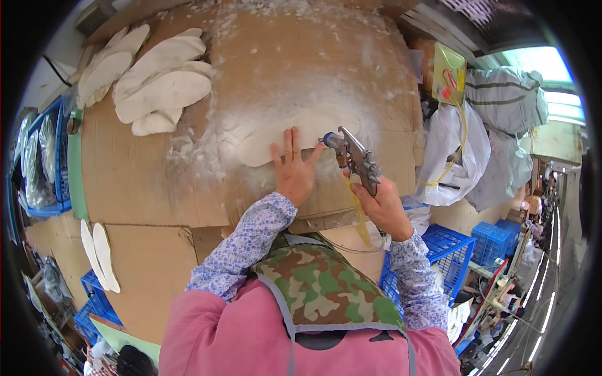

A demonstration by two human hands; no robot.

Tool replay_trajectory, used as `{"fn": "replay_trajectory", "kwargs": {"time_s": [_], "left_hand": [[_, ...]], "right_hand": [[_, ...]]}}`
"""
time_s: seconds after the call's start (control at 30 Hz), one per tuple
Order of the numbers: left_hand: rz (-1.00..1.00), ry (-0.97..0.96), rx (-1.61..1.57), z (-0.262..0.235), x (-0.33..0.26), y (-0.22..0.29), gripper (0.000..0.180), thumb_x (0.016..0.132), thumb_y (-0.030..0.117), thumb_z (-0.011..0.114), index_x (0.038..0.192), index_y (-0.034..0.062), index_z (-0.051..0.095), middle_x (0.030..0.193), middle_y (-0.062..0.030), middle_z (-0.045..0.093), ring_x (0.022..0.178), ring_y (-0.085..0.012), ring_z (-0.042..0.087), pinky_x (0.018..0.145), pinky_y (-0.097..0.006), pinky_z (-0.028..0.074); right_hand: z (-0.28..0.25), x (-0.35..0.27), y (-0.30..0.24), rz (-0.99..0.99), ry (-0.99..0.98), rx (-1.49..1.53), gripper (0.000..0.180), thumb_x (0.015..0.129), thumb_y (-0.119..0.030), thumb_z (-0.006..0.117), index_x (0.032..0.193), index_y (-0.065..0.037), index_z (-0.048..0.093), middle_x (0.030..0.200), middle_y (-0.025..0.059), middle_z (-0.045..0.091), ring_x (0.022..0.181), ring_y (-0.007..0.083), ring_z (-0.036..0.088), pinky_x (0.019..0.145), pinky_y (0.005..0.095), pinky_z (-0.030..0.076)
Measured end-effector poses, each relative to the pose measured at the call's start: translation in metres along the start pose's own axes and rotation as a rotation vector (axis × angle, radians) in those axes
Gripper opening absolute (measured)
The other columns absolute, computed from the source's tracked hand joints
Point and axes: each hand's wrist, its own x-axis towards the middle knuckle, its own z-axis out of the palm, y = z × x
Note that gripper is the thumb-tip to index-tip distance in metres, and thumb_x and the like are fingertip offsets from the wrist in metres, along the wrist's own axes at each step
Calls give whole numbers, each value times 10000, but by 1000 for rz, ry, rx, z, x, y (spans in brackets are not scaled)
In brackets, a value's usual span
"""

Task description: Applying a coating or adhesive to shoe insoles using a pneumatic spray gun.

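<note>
A metal spray gun (354, 156) sits in the grip of my right hand (385, 207), its nozzle turned left. A thin yellow hose (362, 222) runs down from it. On the cardboard beneath lies a white insole (258, 145), partly blurred by a whitish haze. My left hand (295, 168) rests its spread fingers on the insole's near edge, a short way left of the nozzle. Toward the far left, several white insoles (164, 88) lie in overlapping piles on the cardboard.
White fluff (194, 150) is scattered over the cardboard-covered table (150, 200). Two insoles (99, 255) lie at the lower left. On the right are a yellow container (449, 72) with a hose, white plastic bags (453, 153) and a blue crate (446, 254). Another blue crate (47, 163) stands far left.
</note>
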Motion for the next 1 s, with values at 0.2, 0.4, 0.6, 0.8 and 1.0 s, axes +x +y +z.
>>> {"fn": "replay_trajectory", "kwargs": {"time_s": [0.2, 0.4, 0.6, 0.8, 1.0], "left_hand": [[5, 55, -97, 4, -3, -2, 554, 820, 104, 550, 1349, 237, 451, 1504, -245, 79, 1403, -386, 46, 1050, -634, 72], [-7, 36, -83, 8, -1, -3, 524, 815, 92, 520, 1320, 230, 489, 1499, -254, 100, 1400, -392, 65, 1050, -628, 78], [-5, 49, -76, 7, -2, -1, 552, 803, 74, 511, 1329, 238, 476, 1500, -254, 90, 1401, -391, 63, 1054, -621, 79], [-3, 45, -84, 7, -2, -2, 542, 820, 74, 515, 1334, 240, 470, 1502, -256, 81, 1401, -391, 59, 1058, -617, 48], [15, 43, -66, 4, -3, -3, 531, 832, 97, 527, 1343, 221, 455, 1500, -257, 86, 1401, -393, 56, 1069, -599, 36]], "right_hand": [[2, 3, -4, 76, 30, -112, 246, 862, -44, 578, 1104, -4, 554, 863, 90, 592, 743, 155, 517, 702, 284, 443], [-8, -1, 4, 16, 101, -112, 215, 872, -54, 575, 1076, 1, 535, 875, 96, 602, 776, 164, 535, 733, 287, 444], [-21, -3, 15, 42, 185, -136, 211, 873, -52, 572, 1070, 9, 527, 897, 101, 620, 800, 177, 564, 736, 300, 455], [-30, -6, 29, 66, 243, -112, 230, 872, -51, 576, 1085, 19, 526, 902, 89, 627, 798, 154, 574, 724, 287, 461], [-27, -5, 38, 2, 334, -81, 104, 887, -85, 573, 978, -34, 573, 694, -62, 474, 545, 19, 353, 484, 202, 310]]}}
